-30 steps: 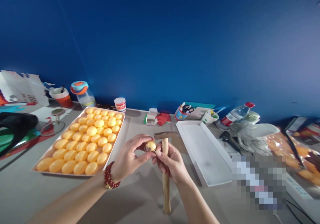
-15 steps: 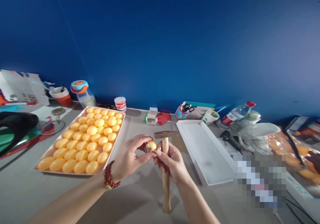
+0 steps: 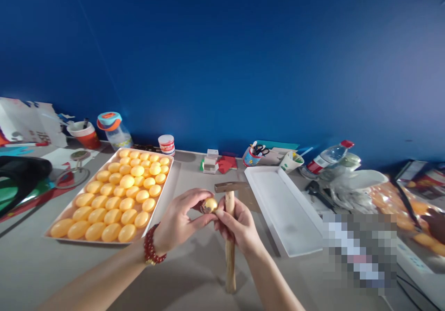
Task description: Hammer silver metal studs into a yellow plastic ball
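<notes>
Left fingers [image 3: 195, 195] and thumb pinch a small yellow egg [image 3: 209, 205], dark at its lower edge. It sits at the tips, at 2 o'clock from the left hand [image 3: 177, 220].

Right hand [image 3: 238, 225] is wrapped round the hammer [image 3: 229, 260] handle, high under the head, one fingertip touching the egg. Hammer stands upright, butt on the table [image 3: 194, 274].

Judged step: egg being steadied and looked over beside the hammer. A strike would call for a lower grip and a firm rest.

Tray of yellow eggs [image 3: 163, 204] at 10 o'clock; white tray [image 3: 285, 209] at 2 o'clock.
</notes>
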`<state>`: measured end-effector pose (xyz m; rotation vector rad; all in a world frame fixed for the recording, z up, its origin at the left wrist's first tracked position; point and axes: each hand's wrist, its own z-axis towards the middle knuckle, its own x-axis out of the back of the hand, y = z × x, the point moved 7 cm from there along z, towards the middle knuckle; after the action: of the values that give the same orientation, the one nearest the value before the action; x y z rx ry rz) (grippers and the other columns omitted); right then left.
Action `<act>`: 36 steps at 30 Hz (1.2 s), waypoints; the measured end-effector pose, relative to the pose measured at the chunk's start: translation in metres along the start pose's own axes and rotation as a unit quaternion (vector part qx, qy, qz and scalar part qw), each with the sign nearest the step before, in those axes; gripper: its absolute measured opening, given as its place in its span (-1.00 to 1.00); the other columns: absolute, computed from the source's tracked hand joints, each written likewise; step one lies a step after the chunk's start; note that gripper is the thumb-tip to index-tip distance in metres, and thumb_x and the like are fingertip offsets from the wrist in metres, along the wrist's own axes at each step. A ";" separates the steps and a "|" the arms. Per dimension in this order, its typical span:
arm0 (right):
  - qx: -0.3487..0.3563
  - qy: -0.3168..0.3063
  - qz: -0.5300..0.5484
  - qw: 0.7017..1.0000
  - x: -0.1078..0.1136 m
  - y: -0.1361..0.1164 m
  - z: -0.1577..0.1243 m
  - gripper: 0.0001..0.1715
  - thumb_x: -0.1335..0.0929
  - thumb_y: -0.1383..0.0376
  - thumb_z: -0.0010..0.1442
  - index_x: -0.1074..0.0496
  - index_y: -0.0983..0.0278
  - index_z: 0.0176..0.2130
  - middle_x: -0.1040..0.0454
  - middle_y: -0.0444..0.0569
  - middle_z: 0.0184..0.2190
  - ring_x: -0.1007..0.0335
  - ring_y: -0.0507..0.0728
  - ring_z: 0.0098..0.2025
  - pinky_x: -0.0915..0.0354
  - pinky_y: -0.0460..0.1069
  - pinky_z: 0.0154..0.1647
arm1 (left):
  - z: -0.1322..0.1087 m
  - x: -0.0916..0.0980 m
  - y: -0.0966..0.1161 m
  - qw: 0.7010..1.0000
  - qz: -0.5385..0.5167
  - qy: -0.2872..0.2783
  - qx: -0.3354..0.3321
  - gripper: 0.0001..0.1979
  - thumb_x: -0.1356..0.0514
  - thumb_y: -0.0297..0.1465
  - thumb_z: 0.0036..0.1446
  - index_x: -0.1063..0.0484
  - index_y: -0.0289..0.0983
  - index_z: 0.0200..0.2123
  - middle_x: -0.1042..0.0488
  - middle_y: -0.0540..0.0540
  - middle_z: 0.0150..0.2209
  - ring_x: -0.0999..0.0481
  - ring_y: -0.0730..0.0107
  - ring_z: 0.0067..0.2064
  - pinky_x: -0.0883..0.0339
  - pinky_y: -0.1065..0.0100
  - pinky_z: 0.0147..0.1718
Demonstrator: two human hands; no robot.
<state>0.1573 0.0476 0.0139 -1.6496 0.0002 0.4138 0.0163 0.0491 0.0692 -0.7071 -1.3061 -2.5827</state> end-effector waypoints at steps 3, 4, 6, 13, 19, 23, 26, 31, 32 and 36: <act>0.002 0.004 -0.009 1.000 0.000 0.000 -0.001 -0.62 -0.44 0.07 0.13 -0.29 0.28 -0.32 -0.45 -0.15 -0.63 -0.15 -0.10 -0.74 -0.01 -0.23 -0.77 | 0.000 -0.001 0.000 1.000 0.000 -0.001 0.002 -0.71 -0.27 -0.35 0.12 -0.40 -0.24 -0.08 -0.54 -0.17 -0.10 -0.56 0.28 -0.14 -0.49 0.33 -0.16; 0.003 0.005 -0.010 1.000 0.000 -0.001 -0.001 -0.62 -0.44 0.07 0.13 -0.29 0.28 -0.32 -0.45 -0.16 -0.63 -0.15 -0.10 -0.74 -0.01 -0.23 -0.77 | 0.000 -0.001 0.000 1.000 0.001 -0.001 0.001 -0.71 -0.27 -0.35 0.12 -0.40 -0.24 -0.08 -0.54 -0.17 -0.10 -0.56 0.28 -0.13 -0.48 0.33 -0.16; 0.004 0.006 -0.011 1.000 0.000 -0.001 -0.001 -0.62 -0.44 0.07 0.13 -0.29 0.28 -0.32 -0.46 -0.16 -0.63 -0.15 -0.11 -0.74 -0.02 -0.23 -0.77 | 0.000 -0.001 0.002 1.000 0.003 -0.003 -0.003 -0.72 -0.26 -0.36 0.13 -0.39 -0.25 -0.07 -0.54 -0.17 -0.10 -0.56 0.29 -0.13 -0.48 0.34 -0.15; -0.018 0.009 -0.012 1.000 0.001 0.000 0.000 -0.56 -0.47 0.04 0.06 -0.26 0.27 -0.36 -0.44 -0.16 -0.66 -0.15 -0.10 -0.76 -0.03 -0.22 -0.79 | 0.001 0.000 0.007 1.000 0.004 -0.003 -0.022 -0.73 -0.25 -0.35 0.14 -0.39 -0.24 -0.08 -0.54 -0.16 -0.14 -0.56 0.31 -0.18 -0.48 0.34 -0.18; -0.015 -0.003 0.036 0.999 0.000 0.002 -0.001 -0.55 -0.49 0.05 0.04 -0.25 0.26 -0.36 -0.39 -0.21 -0.69 -0.11 -0.11 -0.76 -0.02 -0.23 -0.80 | 0.000 -0.003 0.001 0.999 -0.033 -0.021 0.002 -0.68 -0.29 -0.31 0.11 -0.39 -0.24 -0.07 -0.52 -0.16 -0.12 -0.55 0.36 -0.25 -0.49 0.39 -0.25; -0.009 0.002 0.042 0.999 0.000 0.001 -0.002 -0.59 -0.47 0.09 0.09 -0.25 0.26 -0.35 -0.38 -0.21 -0.68 -0.09 -0.12 -0.76 0.00 -0.24 -0.80 | -0.002 -0.007 -0.004 0.996 -0.082 -0.034 0.023 -0.63 -0.31 -0.30 0.08 -0.39 -0.24 -0.05 -0.51 -0.15 -0.10 -0.53 0.38 -0.26 -0.49 0.42 -0.28; -0.002 0.007 0.041 0.999 0.000 0.000 -0.002 -0.61 -0.47 0.11 0.10 -0.24 0.25 -0.34 -0.34 -0.25 -0.69 -0.08 -0.13 -0.76 0.00 -0.25 -0.80 | -0.003 -0.009 -0.007 0.993 -0.103 -0.040 0.037 -0.62 -0.32 -0.29 0.07 -0.40 -0.24 -0.05 -0.50 -0.15 -0.12 -0.52 0.38 -0.26 -0.48 0.43 -0.30; 0.019 0.024 0.024 0.999 0.001 -0.001 -0.001 -0.64 -0.47 0.14 0.12 -0.25 0.25 -0.33 -0.31 -0.28 -0.68 -0.12 -0.12 -0.74 -0.04 -0.26 -0.79 | 0.000 -0.012 -0.009 0.993 -0.098 -0.045 0.049 -0.64 -0.32 -0.27 0.07 -0.41 -0.26 -0.09 -0.51 -0.12 -0.18 -0.49 0.41 -0.32 -0.46 0.43 -0.30; 0.022 0.027 0.022 0.999 0.001 -0.001 -0.001 -0.64 -0.46 0.14 0.13 -0.25 0.25 -0.33 -0.31 -0.28 -0.68 -0.11 -0.13 -0.74 -0.03 -0.26 -0.79 | 0.000 -0.012 -0.009 0.993 -0.094 -0.045 0.051 -0.65 -0.32 -0.26 0.07 -0.41 -0.26 -0.09 -0.51 -0.12 -0.19 -0.49 0.42 -0.33 -0.45 0.43 -0.32; 0.020 0.018 0.033 0.999 0.001 0.001 -0.001 -0.66 -0.44 0.14 0.16 -0.25 0.26 -0.32 -0.36 -0.25 -0.67 -0.09 -0.14 -0.75 -0.01 -0.26 -0.80 | -0.001 -0.011 -0.013 0.994 -0.086 -0.031 0.060 -0.64 -0.31 -0.23 0.08 -0.42 -0.26 -0.10 -0.52 -0.11 -0.22 -0.49 0.41 -0.34 -0.44 0.44 -0.35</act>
<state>0.1584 0.0466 0.0131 -1.6199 0.0899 0.4325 0.0210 0.0551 0.0541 -0.6861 -1.5930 -2.6029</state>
